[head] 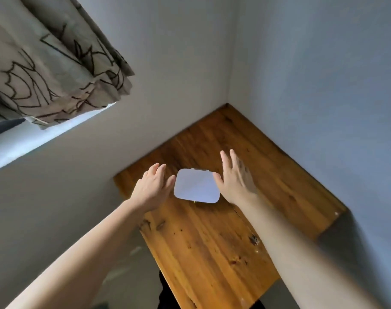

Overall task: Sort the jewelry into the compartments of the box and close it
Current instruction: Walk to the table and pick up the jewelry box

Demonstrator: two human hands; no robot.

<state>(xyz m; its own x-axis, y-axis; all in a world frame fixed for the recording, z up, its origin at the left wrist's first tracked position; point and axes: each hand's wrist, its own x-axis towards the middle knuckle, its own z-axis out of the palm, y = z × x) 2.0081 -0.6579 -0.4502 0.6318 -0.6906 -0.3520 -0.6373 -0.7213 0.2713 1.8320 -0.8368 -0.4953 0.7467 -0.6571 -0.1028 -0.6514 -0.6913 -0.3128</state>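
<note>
A white, rounded jewelry box lies on the wooden table with its lid down. A small gold bit shows at its near edge; I cannot tell what it is. My left hand is just left of the box, fingers spread, thumb close to the box's left side. My right hand is at the box's right side, fingers spread, thumb touching or nearly touching the lid's corner. Neither hand holds anything. No loose jewelry is visible.
The table fits into a corner between two pale walls. A patterned curtain hangs over a window at the upper left. The table's left and near right edges drop off to the floor.
</note>
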